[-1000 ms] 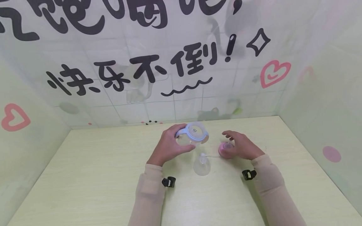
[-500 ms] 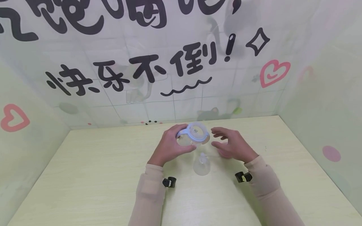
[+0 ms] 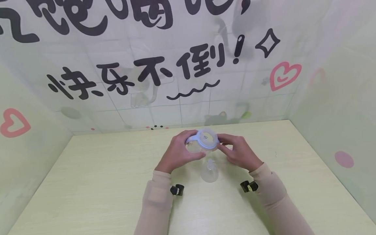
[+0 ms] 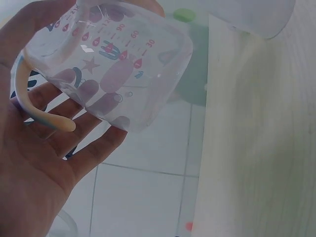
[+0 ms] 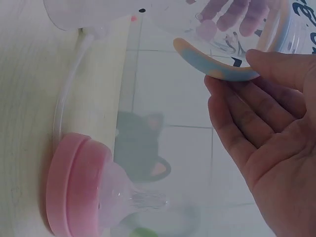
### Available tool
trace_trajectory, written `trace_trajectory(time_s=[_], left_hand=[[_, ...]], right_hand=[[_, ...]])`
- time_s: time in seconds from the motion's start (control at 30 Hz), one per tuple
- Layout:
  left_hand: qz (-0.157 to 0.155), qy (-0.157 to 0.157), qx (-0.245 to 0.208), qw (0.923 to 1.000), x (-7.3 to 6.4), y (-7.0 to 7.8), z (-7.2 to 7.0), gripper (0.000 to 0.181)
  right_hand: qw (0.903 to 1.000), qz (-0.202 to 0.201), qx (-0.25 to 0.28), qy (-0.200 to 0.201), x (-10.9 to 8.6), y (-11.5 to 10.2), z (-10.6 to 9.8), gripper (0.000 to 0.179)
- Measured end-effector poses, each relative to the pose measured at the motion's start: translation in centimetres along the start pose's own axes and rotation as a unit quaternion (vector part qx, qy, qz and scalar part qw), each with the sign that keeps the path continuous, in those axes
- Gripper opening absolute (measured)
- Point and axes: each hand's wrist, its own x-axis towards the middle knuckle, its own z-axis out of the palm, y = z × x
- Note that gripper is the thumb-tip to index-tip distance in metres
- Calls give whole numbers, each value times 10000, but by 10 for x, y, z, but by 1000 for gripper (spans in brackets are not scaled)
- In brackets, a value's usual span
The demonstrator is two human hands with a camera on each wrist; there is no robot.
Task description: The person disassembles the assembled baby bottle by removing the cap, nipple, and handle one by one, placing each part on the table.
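Note:
A clear baby bottle (image 4: 123, 69) with printed scale marks is raised above the table, tilted, its blue collar (image 3: 209, 146) and see-through top facing up in the head view. My left hand (image 3: 177, 151) grips it from the left, fingers round the body beside one curved handle (image 4: 47, 118). On the other side my right hand (image 5: 266, 113) pinches the collar and second handle (image 5: 217, 69) between thumb and fingers. Below, a clear dome-shaped cover (image 3: 209, 173) stands on the table. A pink ring with a teat (image 5: 79, 182) sits near it, mostly hidden behind my right hand in the head view.
A thin clear tube (image 5: 61, 98) runs along the table (image 3: 102, 186) between the dome cover and the pink ring. The printed back wall (image 3: 164, 114) rises just behind the bottle. Side walls close off the table left and right.
My right hand has left the pink ring, moved left and taken hold of the bottle's right side. My left hand has kept its grip, and the bottle has shifted slightly right.

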Motion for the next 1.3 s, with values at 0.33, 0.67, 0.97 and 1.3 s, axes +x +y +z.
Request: trace_trajectory(time_s=[0.33, 0.67, 0.97, 1.3], left_hand=[[9, -47, 5, 10000, 1, 0, 1, 68], [-53, -39, 97, 9999, 2, 0, 2, 69], [-196, -53, 21, 9998, 2, 0, 2, 70], [-189, -25, -83, 9998, 0, -2, 1, 66]], right_hand=[[9999, 94, -144, -10, -1, -2, -2, 25], [9994, -119, -278, 182, 1, -3, -5, 24], [9980, -262, -374, 429, 0, -4, -13, 25], [9962, -323, -296, 756, -1, -14, -23, 25]])
